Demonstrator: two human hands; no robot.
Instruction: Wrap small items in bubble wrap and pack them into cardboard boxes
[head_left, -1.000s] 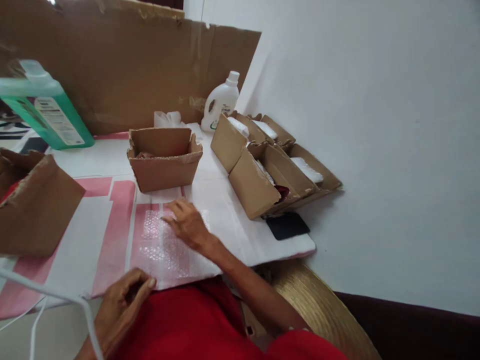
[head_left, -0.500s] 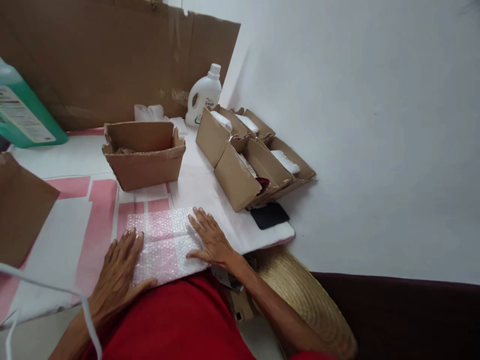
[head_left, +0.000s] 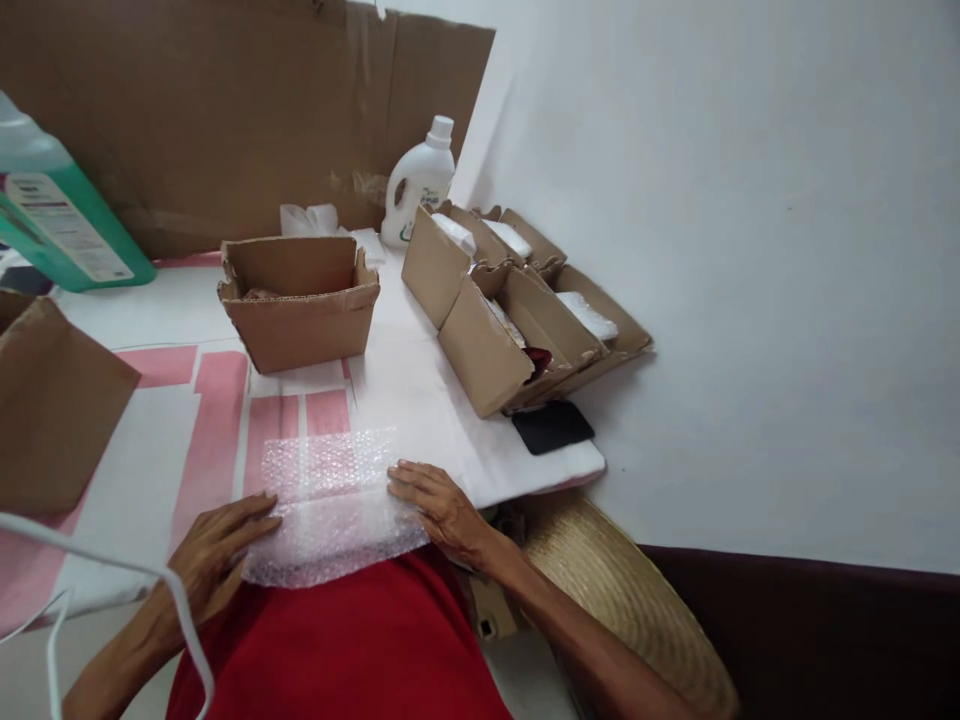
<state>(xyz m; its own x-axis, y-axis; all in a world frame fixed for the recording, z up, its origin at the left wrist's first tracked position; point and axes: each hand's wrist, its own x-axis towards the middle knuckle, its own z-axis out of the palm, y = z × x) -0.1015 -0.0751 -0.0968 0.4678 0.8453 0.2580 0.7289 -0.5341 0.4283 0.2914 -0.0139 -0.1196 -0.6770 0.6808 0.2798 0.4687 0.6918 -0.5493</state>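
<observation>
A sheet of clear bubble wrap (head_left: 330, 510) lies at the table's near edge, against the red clothing. A crease runs across its middle, and the near part looks raised and slightly bowed. At its left edge is my left hand (head_left: 217, 550), fingers over the sheet and thumb low by the near corner. My right hand (head_left: 446, 510) grips the right edge with its fingers close together; its thumb is hidden.
Beyond the wrap stands an open cardboard box (head_left: 304, 330). Several joined cardboard bins (head_left: 487, 350) are on the right, by a black phone-like slab (head_left: 553, 427). A white jug (head_left: 420, 185) and a green-liquid jug (head_left: 75, 220) stand behind. A white cable (head_left: 112, 560) crosses the left foreground.
Both hands have gone from lying spread on the bubble wrap to holding its side edges, nearer my body. The near part of the sheet has come up. The view has shifted slightly.
</observation>
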